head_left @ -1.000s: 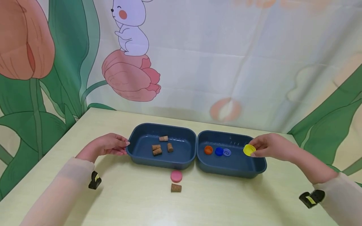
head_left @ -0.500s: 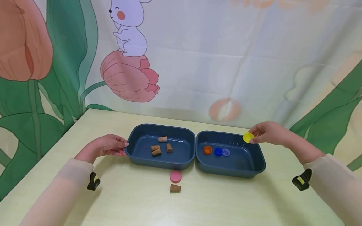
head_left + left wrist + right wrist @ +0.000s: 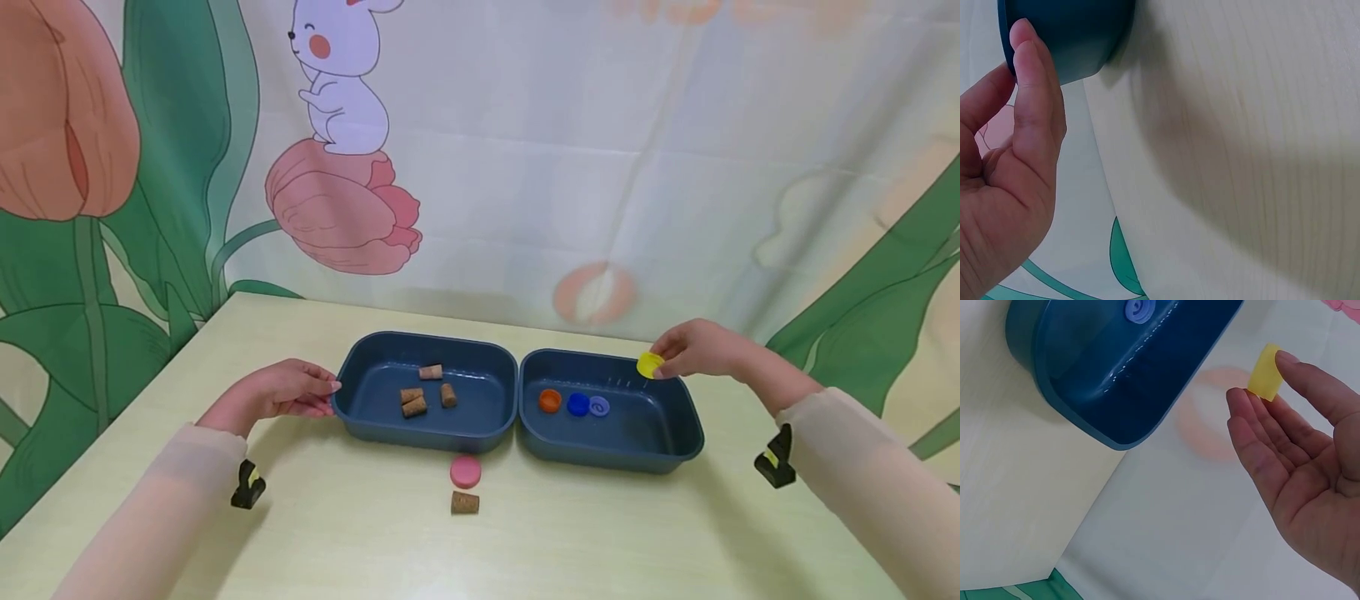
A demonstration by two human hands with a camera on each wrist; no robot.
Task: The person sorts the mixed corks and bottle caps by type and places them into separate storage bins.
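In the head view, my left hand (image 3: 296, 390) grips the left end of a dark blue bin (image 3: 435, 431) by its rim, thumb at the edge. The left wrist view shows that hand's fingers (image 3: 1032, 106) against the outer wall. Several corks (image 3: 448, 395) lie inside this bin. My right hand (image 3: 697, 350) pinches a yellow bottle cap (image 3: 648, 365) above the back edge of a second blue bin (image 3: 611, 451). The right wrist view shows the cap edge-on between thumb and fingers. On that bin's floor lie an orange cap (image 3: 550, 401), a blue cap (image 3: 578, 405) and a purple cap (image 3: 598, 407).
Both bins stand side by side on a pale wooden table (image 3: 360, 533). In front of them lie a pink cap (image 3: 466, 472) and one cork (image 3: 465, 503). A printed cloth backdrop (image 3: 487, 200) hangs behind the table.
My right hand has lifted the yellow cap from inside the right bin up to its back rim, then shifted slightly left. My left hand has stayed at its bin.
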